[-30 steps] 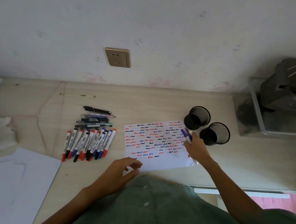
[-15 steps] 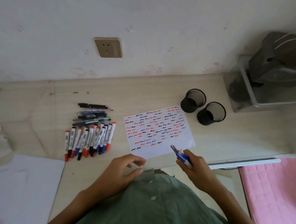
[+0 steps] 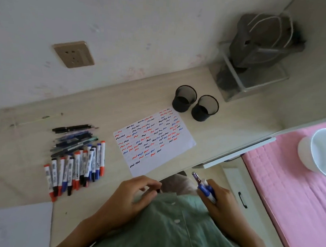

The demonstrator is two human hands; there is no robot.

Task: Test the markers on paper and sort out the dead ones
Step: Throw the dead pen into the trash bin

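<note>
Nearest us: right hand off the table edge, over the lap, grip curled round a blue-capped marker, maybe 2 pens bunched together, can't tell for sure. Tip end points up toward the paper; whether it's capped we can't tell. Left hand at the near table edge just below the paper corner, fingers loosely curled, thumb close to fingertips; may be pinching sth small and dark, too blurry to call.

Paper mid-table, mostly filled w/ red/blue/black squiggles, only the near strip blank. So we judge testing is well along.

Left of paper: row of markers laid side by side, caps red/blue/black, thinner pens heaped behind them.

Far side: 2 black mesh cups touching each other, just past the paper's far corner. Both look empty, so sorting into them looks not yet started. Which pile is tested vs dead, we can't tell.
</note>
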